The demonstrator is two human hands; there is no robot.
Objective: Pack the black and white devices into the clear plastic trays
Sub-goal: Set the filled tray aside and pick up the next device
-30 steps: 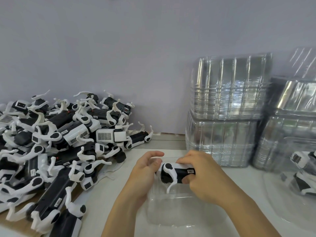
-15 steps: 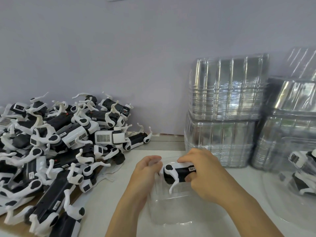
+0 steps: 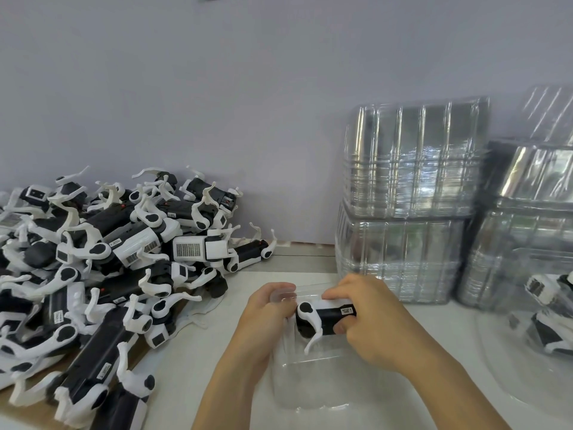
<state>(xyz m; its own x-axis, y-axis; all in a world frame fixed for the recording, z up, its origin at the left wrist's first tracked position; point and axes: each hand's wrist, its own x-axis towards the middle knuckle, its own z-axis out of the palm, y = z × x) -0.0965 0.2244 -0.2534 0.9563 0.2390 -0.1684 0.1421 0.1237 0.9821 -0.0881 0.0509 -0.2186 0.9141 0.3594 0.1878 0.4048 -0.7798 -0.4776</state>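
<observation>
Near the front edge of the tabletop (image 3: 198,361) I've got both hands on one job. My right hand (image 3: 372,330) is curled round a black and white device (image 3: 322,316), thumb underneath, holding it just above the far end of an open clear plastic tray (image 3: 310,386). My left hand (image 3: 266,318) pinches that tray's far rim, I'd say to keep the flimsy plastic steady while the device goes down. One white arm of the device points down into the tray, so seating looks close but not done. Unpacked devices pile (image 3: 102,274) covers the left side, within reach for the next grab. Nested empty tray stacks (image 3: 409,212) stand along the back wall at right. At the right edge, a packed tray (image 3: 545,324) sits set aside.
</observation>
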